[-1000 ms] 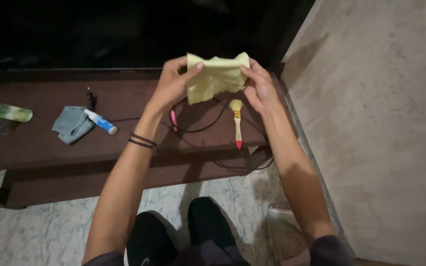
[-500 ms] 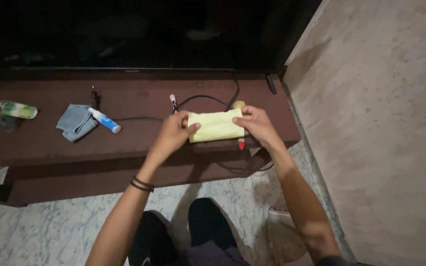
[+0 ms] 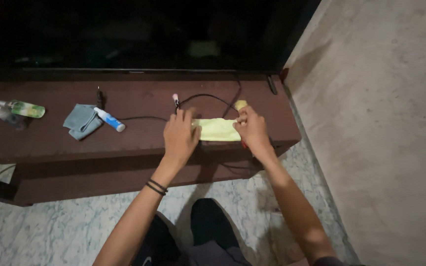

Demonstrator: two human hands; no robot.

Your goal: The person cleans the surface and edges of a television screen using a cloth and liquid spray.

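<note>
Lowered from chest height a second ago, the yellow cloth (image 3: 216, 129) now lies folded flat on the dark wooden counter (image 3: 50, 143), near its front edge. Its long axis runs left to right, spanning the gap between the two hands. Left hand (image 3: 180, 136) presses down on the cloth's left end, fingers spread and flat rather than pinching; right hand (image 3: 250, 129) covers the right end, its grip curled over the fold, though whether it pinches the fabric cannot be told. Both hands sit equally close, one at each end. Just behind the right hand, the bristle tip of a small paintbrush (image 3: 240, 104) shows, and a black cable (image 3: 205, 97) loops across the counter. Farther left lie a grey cloth (image 3: 81, 120), a white tube (image 3: 109, 119) and a green spray bottle (image 3: 18, 108).
</note>
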